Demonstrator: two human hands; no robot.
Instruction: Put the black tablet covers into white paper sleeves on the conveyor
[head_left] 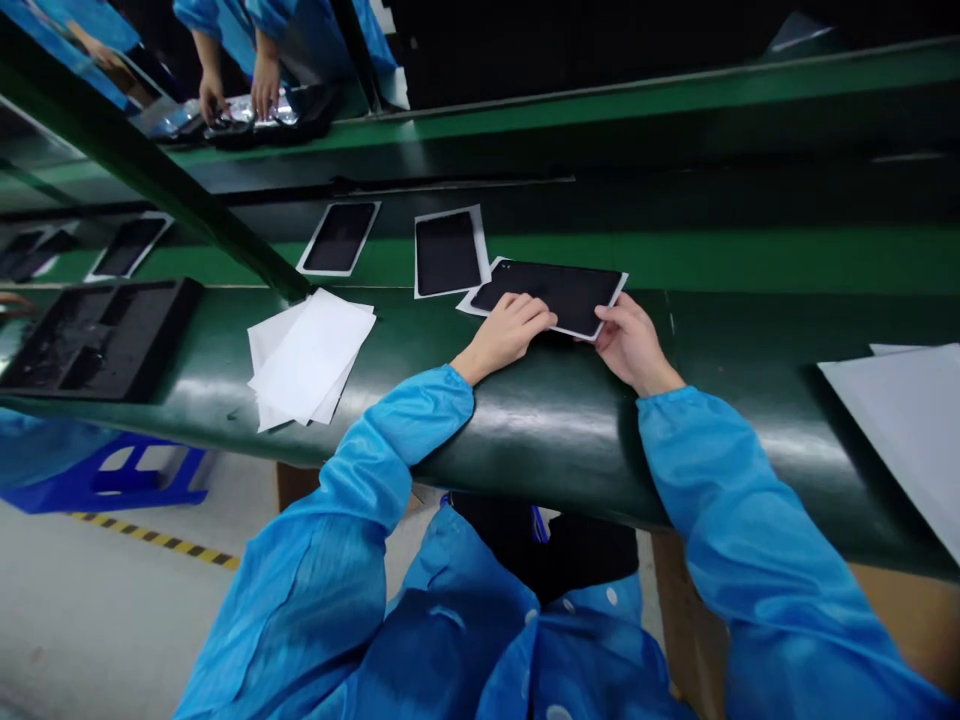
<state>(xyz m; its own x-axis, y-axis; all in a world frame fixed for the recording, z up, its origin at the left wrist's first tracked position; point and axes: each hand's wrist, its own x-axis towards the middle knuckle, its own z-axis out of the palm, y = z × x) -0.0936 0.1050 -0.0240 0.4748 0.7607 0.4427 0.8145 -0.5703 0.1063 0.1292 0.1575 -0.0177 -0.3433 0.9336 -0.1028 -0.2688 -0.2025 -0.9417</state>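
Note:
In front of me a dark tablet (562, 290) lies on a white paper sheet (474, 299) that sticks out past its edges. My right hand (634, 340) is closed on the tablet's right corner, thumb on top and fingers beneath. Bent over the near edge is my left hand (510, 335), its fingertips together on the tablet; its thumb is hidden. Just left of these, a second tablet (448, 253) rests on its own white sheet. Farther left lies a third tablet (342, 238), also on paper.
Loose white sheets (311, 360) lie left of my arms, more white sheets (907, 410) at the right edge. A black compartment tray (97, 340) sits far left. A green post (172, 170) slants across. Across the line, a co-worker's hands (240, 95) handle shiny packaging. A blue stool (112, 475) stands below.

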